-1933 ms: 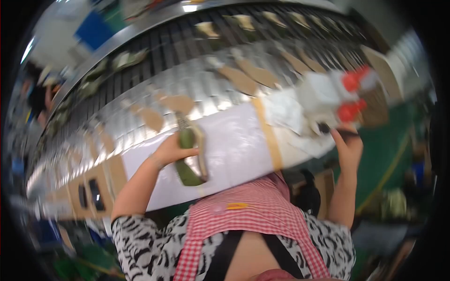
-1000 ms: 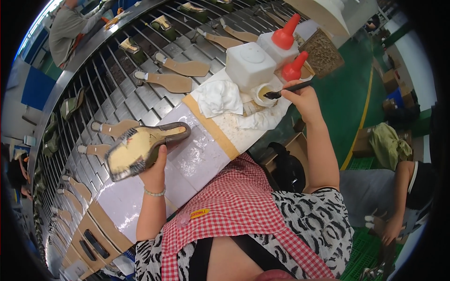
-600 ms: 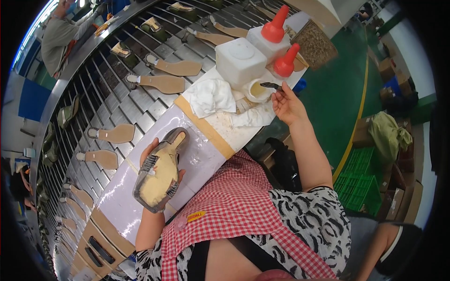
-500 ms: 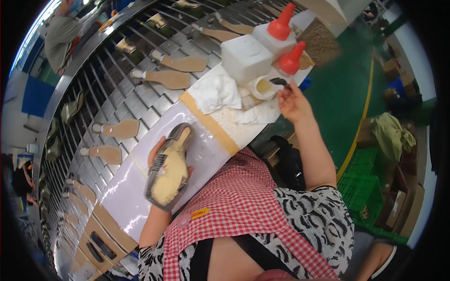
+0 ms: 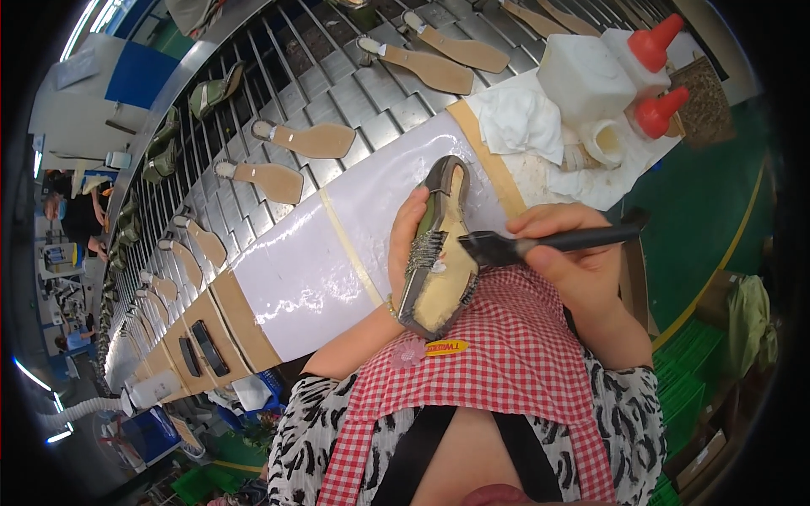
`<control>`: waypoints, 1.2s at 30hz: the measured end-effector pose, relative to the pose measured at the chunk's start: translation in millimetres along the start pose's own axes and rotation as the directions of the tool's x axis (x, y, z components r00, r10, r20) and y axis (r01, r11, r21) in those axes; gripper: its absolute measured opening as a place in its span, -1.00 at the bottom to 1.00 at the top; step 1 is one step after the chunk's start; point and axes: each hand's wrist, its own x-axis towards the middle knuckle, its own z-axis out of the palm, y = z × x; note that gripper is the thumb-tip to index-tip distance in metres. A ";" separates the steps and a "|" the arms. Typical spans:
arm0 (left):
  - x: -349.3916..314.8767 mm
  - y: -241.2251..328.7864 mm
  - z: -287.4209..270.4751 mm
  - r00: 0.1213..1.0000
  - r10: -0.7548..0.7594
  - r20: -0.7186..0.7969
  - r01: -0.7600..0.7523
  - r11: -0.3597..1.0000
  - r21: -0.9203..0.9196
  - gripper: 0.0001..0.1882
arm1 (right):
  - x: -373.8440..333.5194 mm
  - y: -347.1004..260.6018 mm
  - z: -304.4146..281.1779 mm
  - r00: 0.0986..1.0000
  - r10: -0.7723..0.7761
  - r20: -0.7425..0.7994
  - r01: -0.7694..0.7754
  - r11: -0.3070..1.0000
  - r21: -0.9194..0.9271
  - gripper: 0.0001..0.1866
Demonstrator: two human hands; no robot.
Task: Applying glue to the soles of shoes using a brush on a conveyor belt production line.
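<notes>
My left hand (image 5: 406,234) grips a shoe upper on a last (image 5: 435,295), held with its pale yellow underside facing up. Grey-green material is folded and gathered along its edges. In my right hand (image 5: 582,270) is a black-handled brush (image 5: 491,250), its dark flat head at the right edge of the underside; whether it touches is hard to tell. Beyond the right hand, a small open pot (image 5: 604,142) with yellowish contents stands among crumpled white cloths (image 5: 521,125).
White square bottles (image 5: 585,78) with red nozzle caps stand at the far right of the white-covered work board (image 5: 295,261). Past it runs a metal slat conveyor (image 5: 329,97) carrying tan soles (image 5: 312,140) and green shoe uppers (image 5: 211,94). Green crates (image 5: 688,379) are at the right.
The brush has come from beside the pot to the shoe underside with my right hand. My view has shifted left, and the shoe now lies closer to my apron.
</notes>
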 end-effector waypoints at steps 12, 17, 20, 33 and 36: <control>-2.0 7.0 0.0 0.994 0.107 -0.031 -0.106 0.993 0.046 -0.14 | 4.2 15.4 24.3 0.955 -0.237 0.179 0.294 0.830 -0.473 -0.82; -4.3 8.7 -2.7 0.994 0.088 -0.062 -0.084 0.995 0.061 -0.22 | 0.7 16.8 23.4 0.959 -0.037 0.280 0.121 0.949 -0.291 -0.83; -6.5 5.6 -3.9 0.990 0.084 -0.115 -0.076 0.994 0.076 -0.29 | -2.0 23.9 27.0 0.942 -0.046 0.333 0.124 0.968 -0.217 -0.83; -7.6 10.2 -8.9 0.995 0.098 0.010 -0.098 0.994 0.048 -0.13 | -3.5 21.6 30.0 0.980 0.004 0.199 0.049 0.965 -0.259 -0.84; -8.5 8.3 -12.5 0.993 0.111 0.031 -0.113 0.990 0.088 -0.14 | -3.6 24.5 29.5 0.979 -0.113 0.167 0.168 0.915 -0.367 -0.83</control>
